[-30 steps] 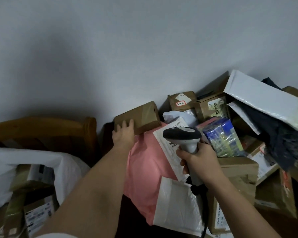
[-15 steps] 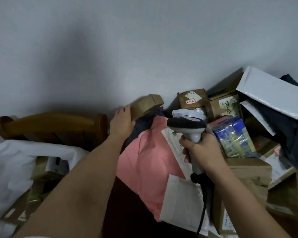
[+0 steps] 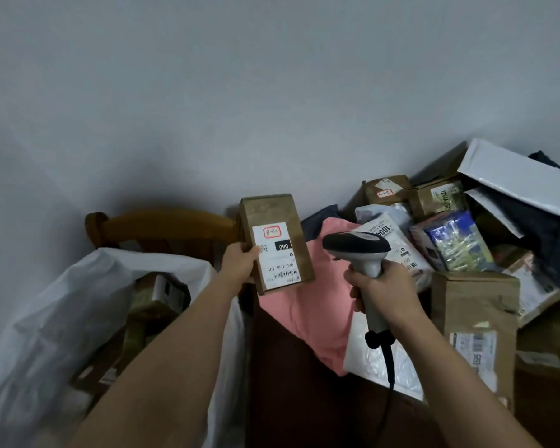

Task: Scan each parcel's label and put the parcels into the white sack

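My left hand (image 3: 240,261) grips a small brown cardboard parcel (image 3: 275,215) by its left edge and holds it upright in the air, its white label (image 3: 277,257) facing me. My right hand (image 3: 385,291) holds a grey handheld scanner (image 3: 356,247) by the handle, its head level with the label, just right of the parcel. The white sack (image 3: 62,318) stands open at the lower left with several boxes inside. A pink mailer (image 3: 317,305) lies under both hands.
A heap of brown boxes (image 3: 476,318), white mailers (image 3: 514,176) and a blue packet (image 3: 456,240) fills the right side against the grey wall. A wooden chair back (image 3: 162,224) rises behind the sack. The scanner's black cable (image 3: 390,363) hangs down.
My left hand lifted the brown parcel off the heap, brought it left toward me and turned its label up. The scanner stayed roughly where it was.
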